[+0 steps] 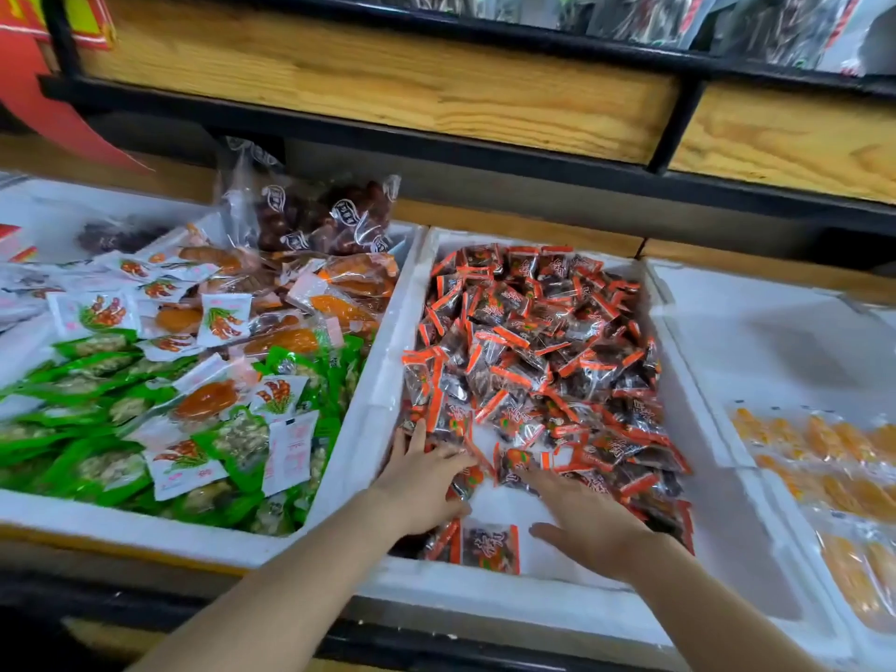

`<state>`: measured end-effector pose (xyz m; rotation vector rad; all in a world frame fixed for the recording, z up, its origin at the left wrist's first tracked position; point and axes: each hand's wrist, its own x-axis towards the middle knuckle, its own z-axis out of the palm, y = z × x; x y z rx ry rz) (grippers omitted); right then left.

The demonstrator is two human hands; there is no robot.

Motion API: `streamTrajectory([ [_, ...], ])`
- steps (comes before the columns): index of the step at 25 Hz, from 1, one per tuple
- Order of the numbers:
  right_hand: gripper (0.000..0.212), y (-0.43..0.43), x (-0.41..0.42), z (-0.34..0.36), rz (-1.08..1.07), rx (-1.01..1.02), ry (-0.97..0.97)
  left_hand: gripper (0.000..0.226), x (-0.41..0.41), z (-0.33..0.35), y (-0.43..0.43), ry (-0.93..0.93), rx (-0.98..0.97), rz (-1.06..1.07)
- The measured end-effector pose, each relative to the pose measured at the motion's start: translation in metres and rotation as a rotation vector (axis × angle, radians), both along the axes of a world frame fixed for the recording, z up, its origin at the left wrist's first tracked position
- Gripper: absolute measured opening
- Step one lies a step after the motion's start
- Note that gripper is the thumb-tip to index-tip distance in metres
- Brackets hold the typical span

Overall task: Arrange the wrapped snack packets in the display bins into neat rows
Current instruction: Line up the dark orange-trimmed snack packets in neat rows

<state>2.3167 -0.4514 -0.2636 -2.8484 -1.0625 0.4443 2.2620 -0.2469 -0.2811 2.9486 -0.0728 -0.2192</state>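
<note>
The fingers of the left hand lie spread and nearly straight on the red-edged snack packets at the near left corner of the middle bin, pressing rather than gripping. The right hand rests flat just beside it, its own fingers stretched over packets at the near centre and curled round nothing. Between the two hands a small patch of the bin's white floor shows. One flat packet lies squarely against the near wall, with another leaning beside it, which may be the start of a row. Everything farther back in the bin is a loose, overlapping heap with no rows in it, so I judge the task barely begun. To the left, the left bin holds green packets, white ones and orange ones jumbled together. On the right, the right bin has orange fruit packets lying roughly side by side at its near end. A wooden shelf runs above.
</note>
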Motion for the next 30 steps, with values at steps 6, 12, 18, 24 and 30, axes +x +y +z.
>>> streamTrajectory([
  [6,0.057,0.027,0.01,-0.006,-0.253,0.048,-0.146,0.054,0.006,-0.008,-0.01,-0.258,-0.135,0.13],
  [12,0.071,0.028,0.022,-0.021,-0.379,0.27,-0.08,0.043,0.011,-0.007,-0.015,-0.294,0.029,0.15],
  [18,0.047,0.027,0.018,-0.017,-0.403,0.304,-0.094,0.024,0.006,0.004,-0.013,-0.682,-0.298,0.296],
  [24,0.028,0.029,0.012,-0.005,-0.542,1.003,0.128,0.03,0.01,0.006,-0.01,-0.533,-0.837,0.368],
  [30,0.015,0.026,0.006,0.023,-0.372,1.004,0.003,0.004,0.004,0.017,-0.011,-0.526,-0.895,0.385],
])
